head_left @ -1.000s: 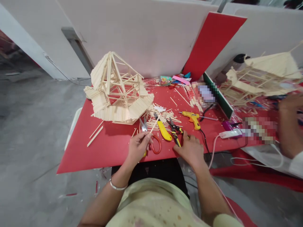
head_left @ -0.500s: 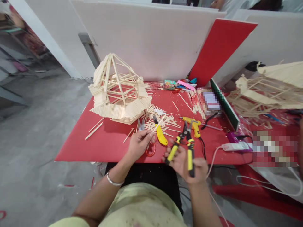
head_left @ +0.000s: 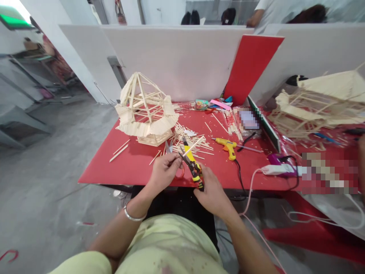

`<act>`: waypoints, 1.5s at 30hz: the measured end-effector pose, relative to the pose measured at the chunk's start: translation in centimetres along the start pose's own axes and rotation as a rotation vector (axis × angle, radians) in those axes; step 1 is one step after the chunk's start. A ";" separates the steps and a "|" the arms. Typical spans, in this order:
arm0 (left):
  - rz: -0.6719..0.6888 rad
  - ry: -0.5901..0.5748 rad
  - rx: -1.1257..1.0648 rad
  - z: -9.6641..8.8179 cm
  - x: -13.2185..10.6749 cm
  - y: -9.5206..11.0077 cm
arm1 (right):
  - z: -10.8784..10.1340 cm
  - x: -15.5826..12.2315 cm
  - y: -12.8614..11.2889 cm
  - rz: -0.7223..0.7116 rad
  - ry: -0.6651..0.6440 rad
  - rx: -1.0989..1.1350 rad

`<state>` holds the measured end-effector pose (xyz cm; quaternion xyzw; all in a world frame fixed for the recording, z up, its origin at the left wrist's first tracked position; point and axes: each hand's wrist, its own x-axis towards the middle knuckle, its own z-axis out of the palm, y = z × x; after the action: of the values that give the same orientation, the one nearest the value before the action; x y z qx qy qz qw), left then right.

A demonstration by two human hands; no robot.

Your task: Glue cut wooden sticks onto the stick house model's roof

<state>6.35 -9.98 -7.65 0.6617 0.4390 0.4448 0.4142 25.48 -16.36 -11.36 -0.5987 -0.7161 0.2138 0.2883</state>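
Observation:
Pinched in the fingers of my left hand (head_left: 163,173) is a thin wooden stick (head_left: 195,145), slanting up to the right. My right hand (head_left: 212,190) is wrapped round the yellow-and-black handles of cutting pliers (head_left: 194,169). Their jaws meet the stick just beyond my left fingertips; whether they touch it or only surround it I cannot tell. Behind them lies a yellow utility knife (head_left: 188,150), partly covered. Scissors (head_left: 169,147) with a red handle lie partly hidden by my left hand. A pile of cut sticks (head_left: 203,147) spreads beyond the hands.
A wooden stick model (head_left: 148,123) with a pointed frame roof stands on the red table (head_left: 99,167) at left. To the right lie a yellow glue gun (head_left: 229,147) with its cord and a white power strip (head_left: 278,170). White boards (head_left: 176,61) rise behind.
My right hand has brought the pliers left to the stick, and their handles have closed together. My left hand still holds the stick. The camera view has tilted up slightly.

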 end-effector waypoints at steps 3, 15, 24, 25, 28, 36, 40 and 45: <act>0.077 0.002 0.109 -0.2 -0.7 0.9 | -0.7 -0.2 -0.5 -0.006 0.002 -0.069; 0.180 -0.011 0.230 -0.8 -0.9 0.7 | 0.2 0.1 -0.2 -0.043 -0.010 -0.059; 0.250 0.004 0.265 -0.7 -1.3 0.7 | 1.2 0.8 0.3 -0.034 -0.005 0.043; 0.243 0.015 0.246 -0.7 -1.2 0.7 | 1.2 0.8 0.4 -0.040 -0.015 0.048; 0.125 -0.058 0.087 -0.9 -1.2 0.5 | 0.7 0.6 0.6 -0.082 -0.059 0.058; -0.408 -0.399 -0.617 -2.0 -1.7 0.6 | -0.2 -0.5 0.7 -0.132 -0.145 0.038; -0.482 -0.458 -0.735 -2.1 -1.7 0.7 | 0.1 -0.8 0.7 -0.127 -0.132 0.023; -0.545 -0.541 -0.810 -2.8 -1.5 0.4 | 0.0 -0.8 1.6 -0.149 -0.208 0.061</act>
<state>3.46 -11.08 -6.88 0.4027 0.2661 0.2691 0.8334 26.74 -16.83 -12.50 -0.5095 -0.7776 0.2745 0.2457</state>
